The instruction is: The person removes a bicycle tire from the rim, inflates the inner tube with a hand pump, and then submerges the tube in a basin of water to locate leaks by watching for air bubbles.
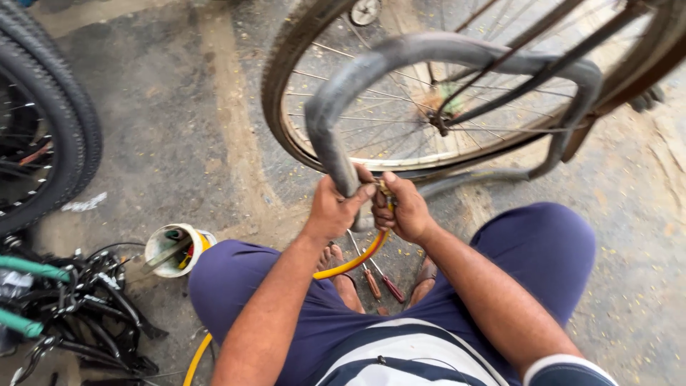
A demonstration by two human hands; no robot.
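Note:
A grey rubber inner tube (443, 53) arches up in front of a bicycle wheel (400, 121) lying on the ground. My left hand (334, 209) grips the tube's lower left part. My right hand (404, 207) pinches the brass end of a yellow hose (350, 264) against the tube where the two hands meet. The hose runs down between my knees and curls off to the lower left. Two screwdrivers (379, 282) with reddish handles lie on the ground by my sandalled feet.
A small white bucket (175, 250) holding tools stands by my left knee. A black tyre (50, 129) fills the left edge, with a tangle of black metal parts and green tubes (78, 300) below it. The ground is rough concrete.

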